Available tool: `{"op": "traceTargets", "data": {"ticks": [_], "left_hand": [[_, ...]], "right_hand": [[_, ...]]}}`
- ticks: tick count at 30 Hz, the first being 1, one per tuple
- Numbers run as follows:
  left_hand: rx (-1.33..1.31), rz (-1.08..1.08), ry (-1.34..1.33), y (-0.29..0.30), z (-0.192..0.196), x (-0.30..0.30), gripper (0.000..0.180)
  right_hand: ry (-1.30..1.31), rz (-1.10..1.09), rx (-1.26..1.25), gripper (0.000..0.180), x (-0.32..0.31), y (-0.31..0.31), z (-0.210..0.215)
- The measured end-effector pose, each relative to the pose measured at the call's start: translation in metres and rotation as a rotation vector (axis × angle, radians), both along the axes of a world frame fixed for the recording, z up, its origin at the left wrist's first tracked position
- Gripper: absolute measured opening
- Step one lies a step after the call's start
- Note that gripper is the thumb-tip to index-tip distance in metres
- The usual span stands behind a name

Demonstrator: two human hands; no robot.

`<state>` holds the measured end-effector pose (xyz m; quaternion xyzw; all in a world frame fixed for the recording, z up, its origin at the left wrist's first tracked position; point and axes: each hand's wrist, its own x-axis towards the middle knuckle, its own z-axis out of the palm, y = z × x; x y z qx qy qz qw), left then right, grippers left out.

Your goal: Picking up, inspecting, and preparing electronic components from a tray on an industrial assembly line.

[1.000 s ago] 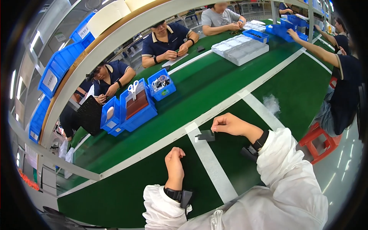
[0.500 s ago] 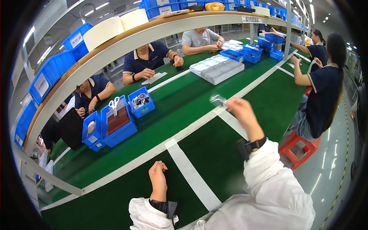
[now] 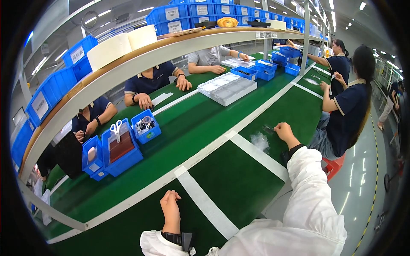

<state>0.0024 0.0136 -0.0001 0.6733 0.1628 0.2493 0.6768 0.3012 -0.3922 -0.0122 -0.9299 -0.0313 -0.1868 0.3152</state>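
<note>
My right hand (image 3: 285, 132) is stretched out over the green table, fingers pinched at a small, see-through plastic piece (image 3: 268, 129) with a darker patch. Just left of it a crumpled clear plastic bag (image 3: 259, 141) lies on the green surface. My left hand (image 3: 171, 210) hovers over the near part of the table, its fingers curled in and nothing visible in them.
A white rail (image 3: 205, 151) crosses the table, with pale tape strips (image 3: 209, 204) this side. Beyond stand blue bins (image 3: 121, 149) with white scissors (image 3: 116, 129) and a grey-white tray stack (image 3: 226, 88). Co-workers sit opposite and at right. A shelf (image 3: 188, 39) arches above.
My right hand has moved right and lower with the clear plastic, from above the rail to over the table this side. The view has shifted right; my left hand stays curled.
</note>
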Motion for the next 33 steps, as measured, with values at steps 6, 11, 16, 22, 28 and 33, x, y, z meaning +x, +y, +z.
{"op": "traceTargets", "data": {"ticks": [6,11,16,22,28,33], "left_hand": [[-0.008,-0.001,0.003,0.002,0.0,-0.003,0.027],[-0.021,-0.025,0.012,-0.003,0.001,-0.002,0.027],[-0.032,-0.031,0.016,0.001,0.0,-0.003,0.025],[-0.05,-0.05,-0.003,0.001,0.001,-0.001,0.024],[-0.063,-0.044,0.005,0.001,0.002,-0.002,0.024],[-0.068,-0.054,0.003,0.004,0.0,-0.004,0.024]], "right_hand": [[0.114,0.143,-0.001,0.013,-0.006,0.018,0.009],[0.123,0.272,-0.012,0.012,-0.014,0.01,0.006],[0.201,0.477,-0.027,0.012,-0.018,0.012,0.012],[0.273,0.427,0.094,0.023,-0.009,0.014,0.004],[0.49,0.066,-0.148,0.047,-0.039,0.064,0.044],[0.355,-0.027,-0.09,0.045,-0.036,0.088,0.031]]}}
